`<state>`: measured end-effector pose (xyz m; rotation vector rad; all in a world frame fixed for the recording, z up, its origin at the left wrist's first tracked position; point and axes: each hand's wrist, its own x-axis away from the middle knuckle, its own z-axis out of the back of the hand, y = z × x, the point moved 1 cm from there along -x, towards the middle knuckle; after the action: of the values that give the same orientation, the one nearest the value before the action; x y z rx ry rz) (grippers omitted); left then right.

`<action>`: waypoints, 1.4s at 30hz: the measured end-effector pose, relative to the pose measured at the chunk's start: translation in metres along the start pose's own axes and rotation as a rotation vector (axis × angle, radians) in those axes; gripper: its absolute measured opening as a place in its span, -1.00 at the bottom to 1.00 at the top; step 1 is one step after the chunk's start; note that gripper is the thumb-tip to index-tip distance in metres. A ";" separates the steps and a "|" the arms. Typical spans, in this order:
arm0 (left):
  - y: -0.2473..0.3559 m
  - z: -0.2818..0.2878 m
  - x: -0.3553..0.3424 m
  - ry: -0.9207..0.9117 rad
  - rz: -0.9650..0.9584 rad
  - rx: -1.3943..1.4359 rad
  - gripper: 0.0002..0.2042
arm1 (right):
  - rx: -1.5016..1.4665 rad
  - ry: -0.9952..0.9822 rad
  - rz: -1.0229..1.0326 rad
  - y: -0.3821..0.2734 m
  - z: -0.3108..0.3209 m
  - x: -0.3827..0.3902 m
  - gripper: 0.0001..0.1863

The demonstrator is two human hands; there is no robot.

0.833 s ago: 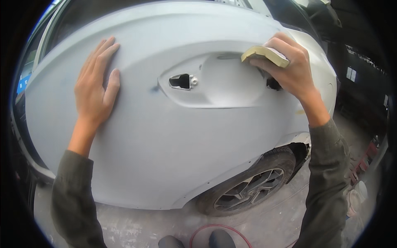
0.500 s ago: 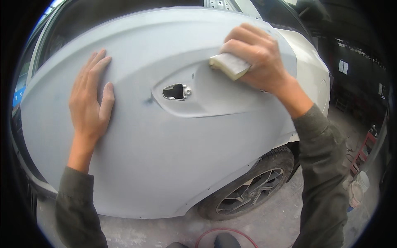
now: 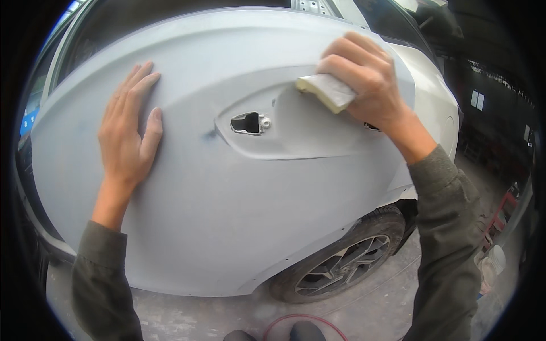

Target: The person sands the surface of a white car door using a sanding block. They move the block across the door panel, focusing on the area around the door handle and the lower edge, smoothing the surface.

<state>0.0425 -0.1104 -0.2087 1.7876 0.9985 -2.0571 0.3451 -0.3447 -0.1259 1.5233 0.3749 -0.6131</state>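
A car door panel (image 3: pixel 193 227) in dull grey primer spreads before me. Flat against its left part lies my left hand (image 3: pixel 128 128), fingers stretched upward and thumb apart. My right hand (image 3: pixel 367 77) is closed round a sanding block (image 3: pixel 329 92), pale yellow with a whitish sheet over it. The block rests against the upper right of the sunken door handle area. In that recess is a dark handle opening (image 3: pixel 246 123) with a metal fitting (image 3: pixel 265 123) beside it. A second opening (image 3: pixel 372 126) shows partly below my right wrist.
A wheel (image 3: pixel 344 264) stands under the door's lower right edge. White bodywork (image 3: pixel 432 96) continues to the right. A red hose (image 3: pixel 284 321) curves over the floor by my feet. At far right are a red metal frame (image 3: pixel 500 219) and pale buckets (image 3: pixel 493 261).
My right hand and the sanding block appear slightly farther right. The whole view has shifted a little, and the second opening now shows more. My left hand stays flat on the panel.
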 end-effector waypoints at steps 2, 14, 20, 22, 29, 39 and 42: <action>0.002 -0.001 -0.002 -0.001 0.007 -0.014 -0.54 | 0.002 0.001 -0.010 0.003 0.000 0.003 -0.73; 0.005 0.003 -0.005 0.003 0.014 -0.008 -0.54 | -0.040 -0.009 0.026 -0.012 -0.011 -0.024 -0.77; 0.002 0.004 -0.001 0.016 0.018 0.006 -0.54 | -0.029 -0.034 -0.092 -0.011 -0.003 -0.013 -0.76; 0.005 -0.003 0.000 0.016 0.025 0.011 -0.54 | -0.063 0.000 -0.116 -0.020 -0.016 -0.012 -0.75; 0.002 0.000 -0.003 0.013 0.006 0.024 -0.54 | 0.079 -0.127 -0.239 -0.010 0.022 0.009 -0.72; 0.011 -0.001 0.001 0.000 0.046 0.083 -0.56 | 0.296 -0.021 -0.626 -0.142 0.014 0.030 -0.45; 0.012 0.006 -0.009 -0.003 0.054 0.119 -0.57 | 0.149 -0.037 -0.836 -0.173 -0.018 0.019 -0.27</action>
<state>0.0471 -0.1249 -0.2040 1.8460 0.8334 -2.1261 0.2614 -0.3199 -0.2771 1.4604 0.9725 -1.3385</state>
